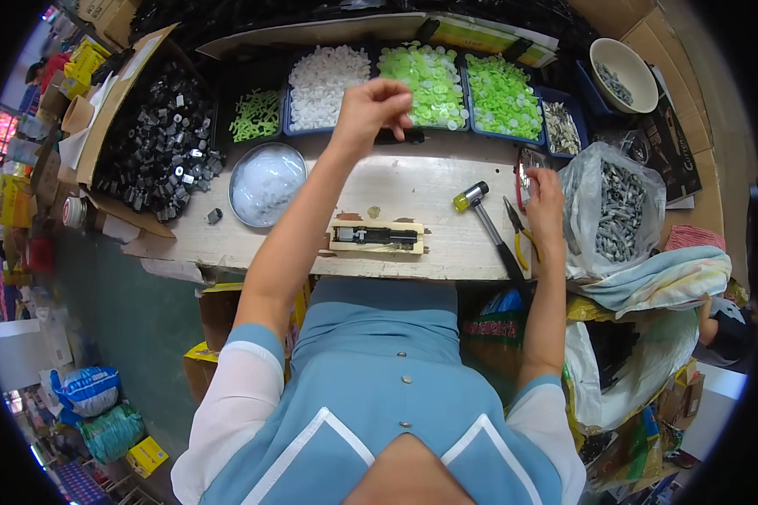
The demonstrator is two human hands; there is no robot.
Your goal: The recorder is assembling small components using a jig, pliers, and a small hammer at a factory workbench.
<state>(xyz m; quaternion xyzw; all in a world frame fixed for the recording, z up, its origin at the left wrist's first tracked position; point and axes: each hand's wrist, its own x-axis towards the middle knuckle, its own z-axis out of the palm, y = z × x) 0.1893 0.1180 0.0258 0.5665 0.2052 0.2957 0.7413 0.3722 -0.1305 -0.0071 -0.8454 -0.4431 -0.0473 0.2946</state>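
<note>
My left hand (pixel 374 116) is raised over the front of the bins, thumb and fingertips pinched together; anything between them is too small to make out. Behind it are a bin of white plastic pieces (pixel 320 76) and one of light green round pieces (pixel 429 84). On the right, my right hand (pixel 546 202) reaches to a small red-edged container (pixel 522 172), fingers curled down at it, their tips partly hidden. Between my arms, near the table's front edge, a cream block (pixel 345 247) holds a black and silver assembly (pixel 387 236), touched by neither hand.
A yellow-headed hammer (pixel 472 197) and yellow-handled pliers (pixel 520 240) lie left of my right forearm. Farther right stands a plastic bag of grey metal parts (pixel 619 210). To the left are a round metal dish (pixel 268 181) and a cardboard box of black parts (pixel 156 135).
</note>
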